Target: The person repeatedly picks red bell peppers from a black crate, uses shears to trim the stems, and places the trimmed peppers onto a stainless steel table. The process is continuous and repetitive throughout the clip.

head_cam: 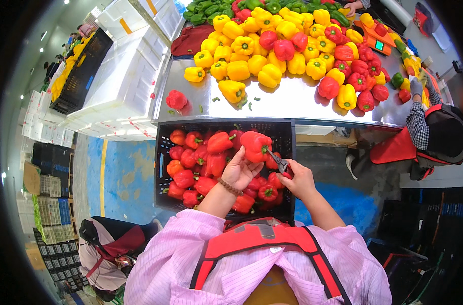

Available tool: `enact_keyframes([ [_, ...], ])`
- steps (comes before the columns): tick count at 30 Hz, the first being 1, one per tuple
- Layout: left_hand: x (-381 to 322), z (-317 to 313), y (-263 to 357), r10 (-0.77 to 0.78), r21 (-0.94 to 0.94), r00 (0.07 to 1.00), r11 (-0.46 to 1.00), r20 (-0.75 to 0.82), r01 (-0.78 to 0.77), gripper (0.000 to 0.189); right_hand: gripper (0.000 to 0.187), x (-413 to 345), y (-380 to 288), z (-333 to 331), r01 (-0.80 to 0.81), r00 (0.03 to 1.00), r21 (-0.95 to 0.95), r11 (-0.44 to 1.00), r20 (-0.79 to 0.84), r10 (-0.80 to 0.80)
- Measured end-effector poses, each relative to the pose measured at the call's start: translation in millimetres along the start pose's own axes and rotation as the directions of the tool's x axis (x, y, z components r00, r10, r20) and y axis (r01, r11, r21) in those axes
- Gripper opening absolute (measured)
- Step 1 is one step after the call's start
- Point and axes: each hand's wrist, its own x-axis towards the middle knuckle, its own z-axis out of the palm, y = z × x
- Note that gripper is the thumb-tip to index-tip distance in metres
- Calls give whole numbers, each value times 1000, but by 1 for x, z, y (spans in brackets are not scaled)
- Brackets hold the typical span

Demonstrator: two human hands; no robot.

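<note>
A red bell pepper (pixel 253 145) rests in my left hand (pixel 242 169), held over a black plastic crate (pixel 225 122). Its green stem faces right. My right hand (pixel 300 178) grips pruning shears (pixel 282 164) with red handles, and their tips touch the pepper at its stem. Many more red bell peppers (pixel 184 178) fill the crate below, several with stems on. On the steel table (pixel 311 101) beyond the crate, one red pepper (pixel 176 100) sits alone at the left. Cut green stem pieces (pixel 243 102) lie close to the yellow pepper pile.
Yellow bell peppers (pixel 269 74) and red ones are heaped across the table, with green peppers (pixel 208 9) behind. An orange scale (pixel 380 42) stands right. A co-worker (pixel 441 133) sits at the right; another person (pixel 109 251) is behind left. White foam boxes (pixel 117 72) flank the table.
</note>
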Motion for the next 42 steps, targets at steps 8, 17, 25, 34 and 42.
enact_keyframes([
  [8,-1,20,-7,329,294,944,906,-37,-305,46,33,12,7,33,-74,974,959,275,11,224],
  [17,2,4,-33,224,352,972,917,-73,-185,30,57,10,4,41,-30,986,780,625,-81,149],
  [25,15,-60,16,473,612,866,737,-162,-288,20,50,57,64,-32,-188,854,981,-55,191,484],
  [34,-50,-133,68,687,610,617,690,-384,-389,52,36,265,215,-258,150,757,971,184,-233,610],
  [42,-51,-133,64,699,658,679,622,-224,-424,33,25,306,145,-216,235,842,861,452,-413,348],
])
